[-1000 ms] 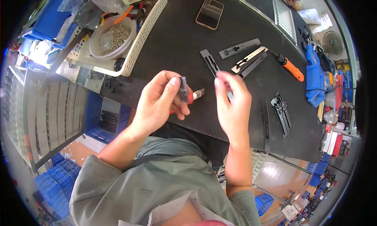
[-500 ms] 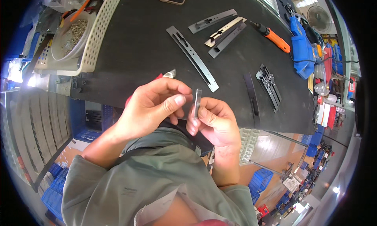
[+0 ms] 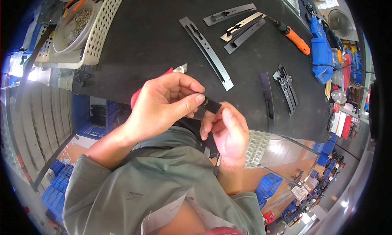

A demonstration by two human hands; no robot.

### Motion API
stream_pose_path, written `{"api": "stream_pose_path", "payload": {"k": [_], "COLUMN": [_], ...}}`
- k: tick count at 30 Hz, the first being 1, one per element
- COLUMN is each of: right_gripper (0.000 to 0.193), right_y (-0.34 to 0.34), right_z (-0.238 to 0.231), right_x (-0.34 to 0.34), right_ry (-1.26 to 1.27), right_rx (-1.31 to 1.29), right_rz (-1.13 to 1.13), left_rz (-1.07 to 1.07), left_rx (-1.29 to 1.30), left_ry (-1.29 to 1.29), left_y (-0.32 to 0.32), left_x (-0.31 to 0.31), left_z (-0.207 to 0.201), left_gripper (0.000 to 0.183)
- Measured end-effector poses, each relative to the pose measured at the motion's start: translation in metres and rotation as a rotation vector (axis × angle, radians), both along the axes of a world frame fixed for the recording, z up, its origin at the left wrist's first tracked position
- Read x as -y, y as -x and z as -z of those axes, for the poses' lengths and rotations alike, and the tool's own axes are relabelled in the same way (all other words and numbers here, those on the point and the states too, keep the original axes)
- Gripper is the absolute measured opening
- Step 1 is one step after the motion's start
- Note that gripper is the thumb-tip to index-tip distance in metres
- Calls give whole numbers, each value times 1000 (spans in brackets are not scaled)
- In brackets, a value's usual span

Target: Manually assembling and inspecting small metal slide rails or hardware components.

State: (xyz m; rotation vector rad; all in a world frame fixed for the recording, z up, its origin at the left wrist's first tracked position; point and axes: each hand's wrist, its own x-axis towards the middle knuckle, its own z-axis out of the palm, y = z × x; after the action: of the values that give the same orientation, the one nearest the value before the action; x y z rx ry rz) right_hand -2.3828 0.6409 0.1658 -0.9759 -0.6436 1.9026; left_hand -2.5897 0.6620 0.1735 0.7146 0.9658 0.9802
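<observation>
Above my lap, at the table's near edge, I hold a small flat dark rectangular piece point(image 3: 212, 106) with a light squiggle on its face. My left hand point(image 3: 163, 102) pinches its upper left end between thumb and index finger. At the other end the curled fingers of my right hand point(image 3: 228, 126) hold its lower right corner, partly hidden behind it. A red-handled tool point(image 3: 136, 97) with a pale metal tip lies behind my left hand, mostly covered. Beyond my hands a long grey slotted metal rail point(image 3: 207, 55) lies slanted on the black table point(image 3: 143, 39).
Several shorter rails point(image 3: 245, 35) lie farther back, near an orange-handled screwdriver point(image 3: 297, 39). To the right are a dark strip point(image 3: 268, 97) and stacked slim metal parts point(image 3: 287, 90). A cream perforated basket point(image 3: 100, 34) with a tub of small hardware point(image 3: 77, 28) stands left; blue bins point(image 3: 322, 59) stand far right.
The small piece has turned from upright and edge-on in my right hand to slanting, face up, with my left thumb and finger now gripping it. The table contents sit slightly higher and farther right.
</observation>
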Motion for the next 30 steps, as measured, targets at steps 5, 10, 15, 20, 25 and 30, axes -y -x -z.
{"api": "stream_pose_path", "payload": {"k": [5,10,15,20,25,30], "right_gripper": [13,12,12,8,27,21], "right_y": [3,-9,-22,-29,-126,-157], "right_z": [-16,-26,-25,-40,-8,6], "right_x": [4,10,19,-1,-28,-38], "right_ry": [-105,-105,-173,-633,-601,-317], "right_rx": [262,553,673,1262,2196,1917], "right_rz": [100,-44,-198,-131,139,-9], "left_rz": [64,164,236,125,18,-6], "left_rx": [-96,-589,-774,-730,-619,-636], "left_ry": [8,-807,-1086,-1017,-927,-868], "left_y": [-4,-2,-2,-11,-15,-9], "left_x": [2,5,13,20,23,25], "left_z": [-4,5,9,17,22,18], "left_gripper": [23,25,27,30,32,32]}}
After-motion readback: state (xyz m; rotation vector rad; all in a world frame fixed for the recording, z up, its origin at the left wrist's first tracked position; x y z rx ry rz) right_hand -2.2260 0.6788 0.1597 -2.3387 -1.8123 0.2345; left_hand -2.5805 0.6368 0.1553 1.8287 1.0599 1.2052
